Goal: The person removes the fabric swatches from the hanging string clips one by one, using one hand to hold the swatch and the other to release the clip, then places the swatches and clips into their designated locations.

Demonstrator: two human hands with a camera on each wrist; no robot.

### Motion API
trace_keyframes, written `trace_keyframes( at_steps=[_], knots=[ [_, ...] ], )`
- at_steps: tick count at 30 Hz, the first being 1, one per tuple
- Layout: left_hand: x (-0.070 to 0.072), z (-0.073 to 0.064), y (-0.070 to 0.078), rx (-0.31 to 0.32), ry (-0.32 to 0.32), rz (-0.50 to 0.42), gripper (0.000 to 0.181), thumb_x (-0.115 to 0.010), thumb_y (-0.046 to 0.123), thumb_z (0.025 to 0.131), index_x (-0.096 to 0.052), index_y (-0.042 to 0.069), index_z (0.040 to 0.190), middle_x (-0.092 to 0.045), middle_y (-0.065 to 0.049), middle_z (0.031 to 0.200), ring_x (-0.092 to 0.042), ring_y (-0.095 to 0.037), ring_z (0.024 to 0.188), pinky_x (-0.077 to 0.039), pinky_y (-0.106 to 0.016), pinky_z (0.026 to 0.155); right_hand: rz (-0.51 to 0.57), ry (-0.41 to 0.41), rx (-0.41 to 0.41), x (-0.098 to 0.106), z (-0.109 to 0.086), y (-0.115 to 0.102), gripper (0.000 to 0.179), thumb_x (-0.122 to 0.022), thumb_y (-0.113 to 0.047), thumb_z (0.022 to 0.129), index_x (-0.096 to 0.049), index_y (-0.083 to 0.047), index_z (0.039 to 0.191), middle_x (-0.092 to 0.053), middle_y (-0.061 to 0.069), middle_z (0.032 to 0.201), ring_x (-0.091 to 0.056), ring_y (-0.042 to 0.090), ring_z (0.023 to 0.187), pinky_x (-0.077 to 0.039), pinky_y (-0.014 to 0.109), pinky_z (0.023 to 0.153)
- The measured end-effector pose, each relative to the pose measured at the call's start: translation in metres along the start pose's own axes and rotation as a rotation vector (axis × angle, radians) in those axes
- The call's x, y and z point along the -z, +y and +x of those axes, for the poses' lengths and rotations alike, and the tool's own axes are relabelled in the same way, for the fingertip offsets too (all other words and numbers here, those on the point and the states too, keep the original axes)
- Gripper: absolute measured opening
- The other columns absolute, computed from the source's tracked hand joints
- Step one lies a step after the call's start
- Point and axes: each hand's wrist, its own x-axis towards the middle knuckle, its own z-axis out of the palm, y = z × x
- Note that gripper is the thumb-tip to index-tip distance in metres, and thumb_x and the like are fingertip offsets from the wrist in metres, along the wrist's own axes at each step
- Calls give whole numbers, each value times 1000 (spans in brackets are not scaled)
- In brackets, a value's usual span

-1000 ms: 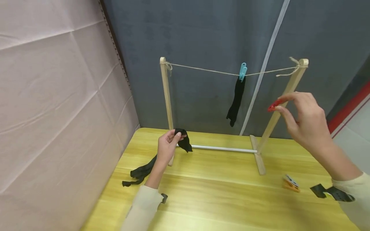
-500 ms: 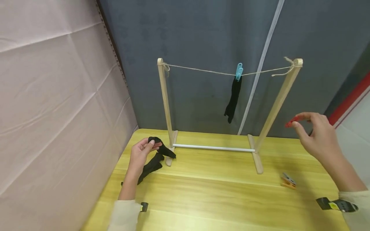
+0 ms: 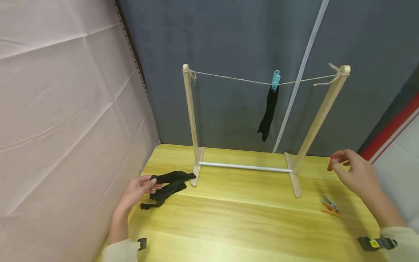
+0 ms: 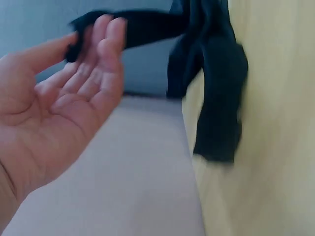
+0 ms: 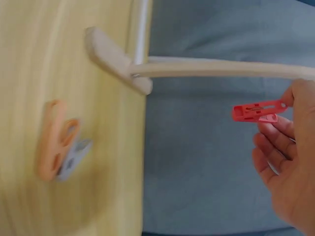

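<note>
A rack [image 3: 243, 167] stood on a table [image 3: 229, 225] before a curtain [image 3: 229, 116], with hanging cloth [image 3: 270, 109] right of centre on its line [image 3: 229, 77], loose cloth [image 3: 171, 191] near its left foot [image 3: 196, 175], and clothespins [image 5: 51, 142] at front right.

Cream sleeves [image 3: 120, 251] bear black, yellow-marked wrist devices [image 3: 385, 243]

No text, brand, number or sign can be read in the scene; the yellow patch [image 3: 374, 243] on the black wristband [image 3: 387, 243], near right, is too small to tell.
</note>
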Motion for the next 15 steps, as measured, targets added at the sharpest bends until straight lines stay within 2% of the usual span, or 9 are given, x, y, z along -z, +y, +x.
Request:
trace_keyframes(
  at_steps=[1,2,3,6,10,13,15],
  knots=[
    [3,-4,-2,25,-19,20,36,-59,27,110,-65,-7,118,-79,-22,116,-77,-31,107,-63,-36,94,6,-20,4,-2,-2,4,23,-63,-25,104,-67,-6,116,-72,15,107,-51,-15,88,-46,19,69],
    [5,-7,-5,44,-36,33,33,-59,24,110,-65,-8,115,-79,-22,114,-77,-32,105,-64,-36,92,2,-41,8,-5,-4,9,21,-66,-25,103,-68,-8,113,-72,12,104,-42,-22,82,-41,15,63],
    [7,-11,-7,58,-50,44,31,-60,21,110,-65,-9,114,-79,-23,112,-78,-31,104,-66,-37,87,-2,-72,10,-7,-6,13,21,-68,-26,102,-69,-7,111,-73,11,99,-41,-24,81,-43,17,60],
    [12,-20,-13,94,-70,116,27,-59,16,109,-66,-9,107,-79,-23,105,-79,-28,96,-66,-37,80,-19,-217,-14,-13,-13,24,26,-69,-32,103,-68,-6,107,-72,4,91,-49,-14,74,-44,22,56],
    [17,-27,-20,153,-46,200,22,-59,11,108,-66,-8,99,-79,-18,94,-77,-21,85,-62,-31,68,-47,-428,-69,-20,-23,38,32,-65,-38,106,-64,-6,104,-68,-4,80,-51,2,67,-41,24,57],
    [19,-31,-27,204,-15,212,20,-60,7,106,-66,-7,94,-77,-15,88,-75,-18,79,-58,-27,63,-73,-517,-92,-23,-27,46,31,-65,-38,106,-63,-7,102,-69,-4,81,-54,8,69,-41,25,60],
    [20,-33,-32,214,-5,234,20,-59,5,105,-66,-7,91,-77,-14,85,-73,-17,76,-56,-25,61,-84,-537,-93,-24,-28,49,31,-66,-37,106,-64,-7,101,-72,0,87,-58,12,75,-45,28,63]
  ],
)
